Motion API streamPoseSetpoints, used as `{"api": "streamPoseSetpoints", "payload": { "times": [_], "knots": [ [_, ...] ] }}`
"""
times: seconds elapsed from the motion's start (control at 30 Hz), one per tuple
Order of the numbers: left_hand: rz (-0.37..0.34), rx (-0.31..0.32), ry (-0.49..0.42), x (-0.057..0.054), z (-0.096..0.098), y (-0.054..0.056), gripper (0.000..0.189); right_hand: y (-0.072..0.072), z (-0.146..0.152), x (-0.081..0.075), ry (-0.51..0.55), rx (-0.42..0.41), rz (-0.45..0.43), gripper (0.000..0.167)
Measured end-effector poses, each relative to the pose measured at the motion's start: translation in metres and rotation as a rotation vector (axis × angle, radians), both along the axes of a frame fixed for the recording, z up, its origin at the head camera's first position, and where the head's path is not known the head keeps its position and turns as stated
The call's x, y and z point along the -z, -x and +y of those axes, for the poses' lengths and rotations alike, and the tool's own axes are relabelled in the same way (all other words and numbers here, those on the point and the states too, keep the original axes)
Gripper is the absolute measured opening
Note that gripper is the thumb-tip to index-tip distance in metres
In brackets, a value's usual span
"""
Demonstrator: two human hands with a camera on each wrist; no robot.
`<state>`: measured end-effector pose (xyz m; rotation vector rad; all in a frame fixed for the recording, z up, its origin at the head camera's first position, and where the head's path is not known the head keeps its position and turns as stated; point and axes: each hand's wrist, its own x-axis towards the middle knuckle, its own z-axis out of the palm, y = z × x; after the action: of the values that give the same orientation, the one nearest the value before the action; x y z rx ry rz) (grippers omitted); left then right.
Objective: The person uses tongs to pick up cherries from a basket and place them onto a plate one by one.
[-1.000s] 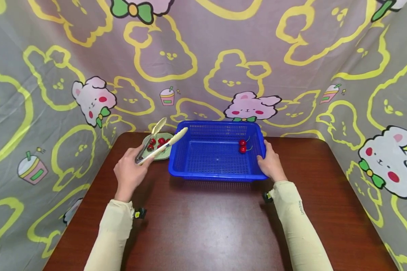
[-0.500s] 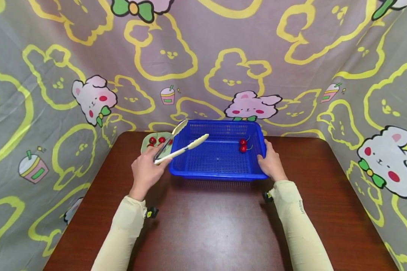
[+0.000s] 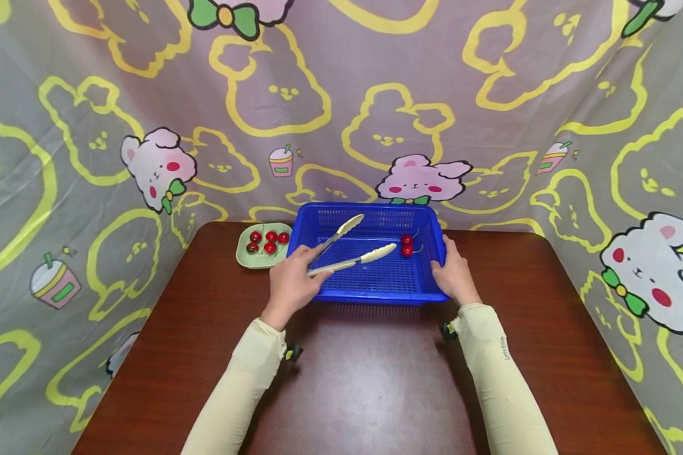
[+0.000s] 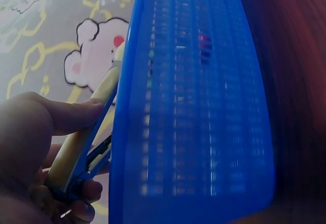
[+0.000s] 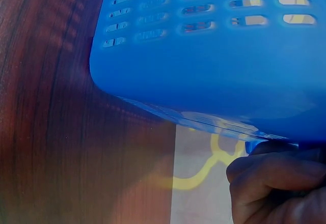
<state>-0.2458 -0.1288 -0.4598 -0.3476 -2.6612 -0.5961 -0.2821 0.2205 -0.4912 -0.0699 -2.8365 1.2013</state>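
Note:
My left hand (image 3: 293, 285) grips a pair of tongs (image 3: 347, 263) near the hinge end, over the left side of a blue plastic basket (image 3: 370, 297). The tongs' arms are spread, and their cream scalloped tips point toward two red cherries (image 3: 407, 245) on the basket floor at the right. Nothing sits between the tips. In the left wrist view the thumb presses along one arm of the tongs (image 4: 76, 147), beside the basket wall (image 4: 204, 132). My right hand (image 3: 455, 272) holds the basket's right rim, thumb on the near side; the right wrist view shows its curled fingers (image 5: 275, 183) under the rim.
A pale green plate (image 3: 250, 261) with several cherries (image 3: 270, 237) stands left of the basket on the brown wooden table (image 3: 364, 379). A patterned cloth (image 3: 330, 76) hangs behind the table and along both sides.
My left hand has carried the spread tongs rightward from over the plate to over the basket, uncovering the plate's cherries. The right hand and the basket have stayed put.

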Motion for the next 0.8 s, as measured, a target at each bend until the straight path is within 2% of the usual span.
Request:
{"api": "streamPoseSetpoints", "payload": {
  "times": [0.2, 0.43, 0.63, 0.8],
  "knots": [
    [-0.043, 0.045, 0.045, -0.001, 0.028, 0.006, 0.057, 0.0, 0.0, 0.0, -0.001, 0.002, 0.005, 0.07],
    [-0.096, 0.059, 0.11, -0.002, 0.054, 0.012, 0.056, 0.001, 0.0, 0.001, 0.005, 0.0, 0.002, 0.07],
    [-0.122, 0.06, 0.164, 0.002, 0.068, 0.017, 0.054, 0.002, 0.0, 0.001, 0.014, 0.003, 0.004, 0.069],
    [-0.111, 0.057, 0.198, 0.009, 0.076, 0.02, 0.048, 0.001, 0.0, 0.001, 0.013, 0.0, -0.008, 0.069]
  ]
}}
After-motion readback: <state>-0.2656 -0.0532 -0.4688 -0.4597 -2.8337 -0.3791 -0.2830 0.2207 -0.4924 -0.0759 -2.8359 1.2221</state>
